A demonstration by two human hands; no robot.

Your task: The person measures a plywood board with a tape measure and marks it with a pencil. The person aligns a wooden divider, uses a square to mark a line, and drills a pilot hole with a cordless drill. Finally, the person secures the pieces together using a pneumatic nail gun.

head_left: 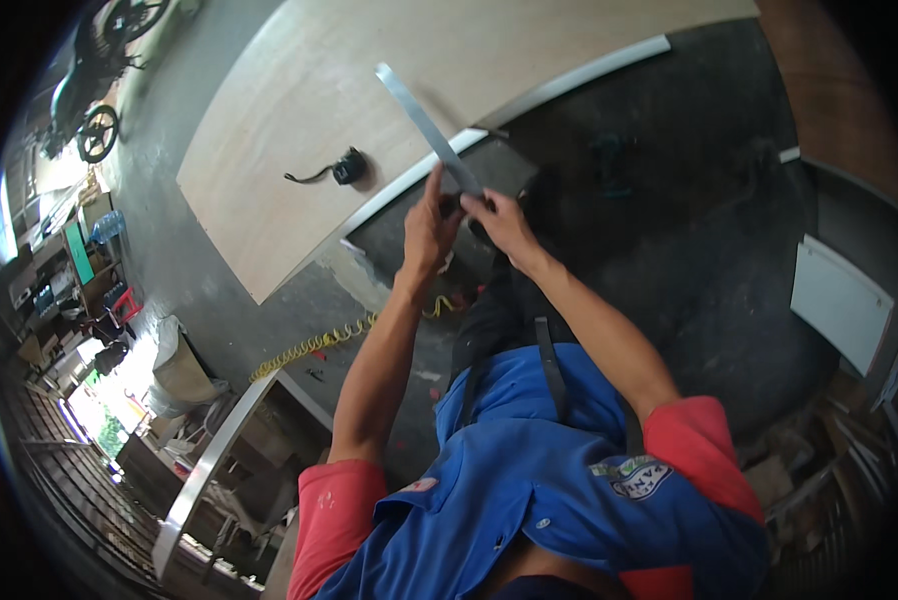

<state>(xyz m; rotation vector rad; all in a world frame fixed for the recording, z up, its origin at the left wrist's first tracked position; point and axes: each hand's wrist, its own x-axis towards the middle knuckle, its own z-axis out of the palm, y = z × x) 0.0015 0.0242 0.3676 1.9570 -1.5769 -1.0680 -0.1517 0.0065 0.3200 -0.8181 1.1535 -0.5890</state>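
A flat, silvery metal strip (416,118) slants up and away from my hands, its far end over the plywood sheet (259,130). My right hand (507,232) is closed around the strip's near end, thumb toward my left hand. Beside it my left hand (429,232) grips the same end, with its index finger stretched along the strip. What lies under the fingers is hidden. Below the strip, a pale metal profile (409,183) runs along the sheet's near edge. A small black boxy object (349,166) with a strap, resembling a tape measure, rests on the sheet.
A yellow coiled hose (319,345) crosses the grey floor left of my legs. A dark teal tool (614,165) lies right of my hands. A white panel (841,305) leans at the right. A motorcycle (87,85) stands far left; a metal-edged frame (214,450) is lower left.
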